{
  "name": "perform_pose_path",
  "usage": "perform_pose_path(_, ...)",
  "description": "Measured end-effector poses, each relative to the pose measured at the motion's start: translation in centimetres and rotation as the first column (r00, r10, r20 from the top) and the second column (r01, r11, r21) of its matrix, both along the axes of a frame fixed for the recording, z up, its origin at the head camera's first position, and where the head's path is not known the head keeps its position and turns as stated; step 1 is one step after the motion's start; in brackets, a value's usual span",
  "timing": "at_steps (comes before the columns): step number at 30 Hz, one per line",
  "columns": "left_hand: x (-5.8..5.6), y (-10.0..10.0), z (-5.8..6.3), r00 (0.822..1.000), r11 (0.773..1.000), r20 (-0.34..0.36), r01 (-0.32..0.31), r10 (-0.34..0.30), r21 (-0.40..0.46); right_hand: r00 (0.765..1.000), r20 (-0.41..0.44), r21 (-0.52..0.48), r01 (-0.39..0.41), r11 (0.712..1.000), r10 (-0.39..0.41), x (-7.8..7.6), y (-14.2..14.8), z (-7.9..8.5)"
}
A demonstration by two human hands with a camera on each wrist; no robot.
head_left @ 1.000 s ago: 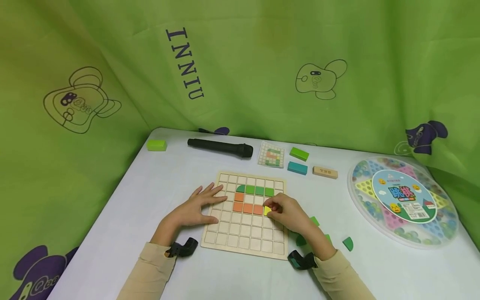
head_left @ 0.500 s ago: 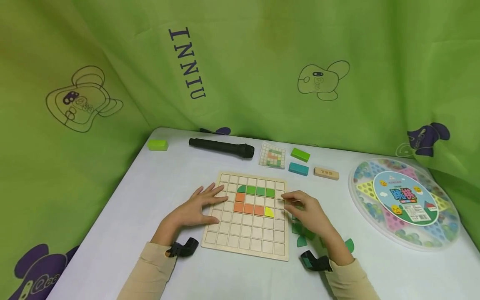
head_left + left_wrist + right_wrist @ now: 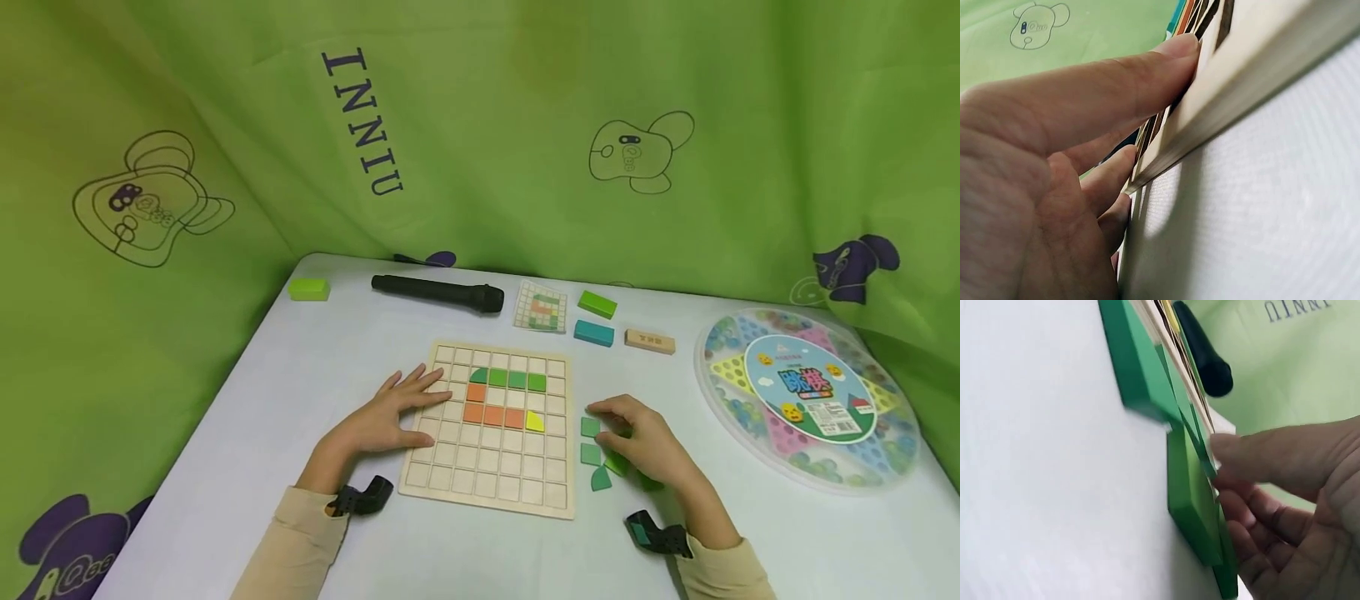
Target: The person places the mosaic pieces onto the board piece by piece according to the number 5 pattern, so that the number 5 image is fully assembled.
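Observation:
My left hand (image 3: 382, 421) rests with fingers spread on the left margin of a wooden grid board (image 3: 480, 483); in the left wrist view its thumb (image 3: 1166, 59) lies on the board's face. On the board sit a row of green tiles (image 3: 517, 380), several orange square tiles (image 3: 493, 415) and a yellow quarter-round tile (image 3: 534, 422). To the right of the board, my right hand (image 3: 648, 442) hovers among loose green tiles (image 3: 590, 454), thumb and index finger apart. The right wrist view has its thumb tip close to a green tile (image 3: 1194, 494); the hand covers some tiles.
Behind the board lie a black microphone (image 3: 438, 293), a pattern card (image 3: 542, 307), a blue block (image 3: 594, 333), green blocks (image 3: 597, 304) and a wooden block (image 3: 649, 341). A round Chinese checkers box (image 3: 806, 400) stands at the right. Green curtain (image 3: 480, 167) borders the table.
My right hand has left the yellow tile on the board and moved right to the loose green tiles, its fingers spreading. The left hand has stayed on the board.

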State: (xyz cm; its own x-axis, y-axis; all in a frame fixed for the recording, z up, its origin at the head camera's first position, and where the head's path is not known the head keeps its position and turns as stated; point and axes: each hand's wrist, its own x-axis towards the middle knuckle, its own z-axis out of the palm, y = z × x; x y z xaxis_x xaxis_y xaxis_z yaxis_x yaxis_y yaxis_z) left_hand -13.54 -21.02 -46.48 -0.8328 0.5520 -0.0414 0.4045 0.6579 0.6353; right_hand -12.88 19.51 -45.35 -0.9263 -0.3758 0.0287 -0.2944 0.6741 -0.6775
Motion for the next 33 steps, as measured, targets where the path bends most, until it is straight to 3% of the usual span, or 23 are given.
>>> perform_pose_path(6,0.1,-0.2,-0.1,1.000,1.000,0.003,-0.013,0.013,0.003,0.997,-0.064,0.052,-0.034,0.998,0.037,-0.1,-0.7,-0.4)
perform_pose_path(13,0.2,-0.1,0.0,1.000,1.000,0.013,-0.003,0.003,0.004,1.000,-0.028,0.036,-0.008,0.999,0.009,0.5,-1.8,0.0)
perform_pose_path(24,0.0,0.0,-0.2,1.000,1.000,0.005,0.006,-0.006,0.012,0.985,-0.015,-0.034,-0.172,0.985,0.171,1.8,-5.9,0.3)
perform_pose_path(33,0.0,-0.1,-0.1,1.000,1.000,-0.015,0.011,-0.011,0.009,0.987,-0.063,-0.041,-0.151,0.988,0.148,2.0,-6.9,-0.1)
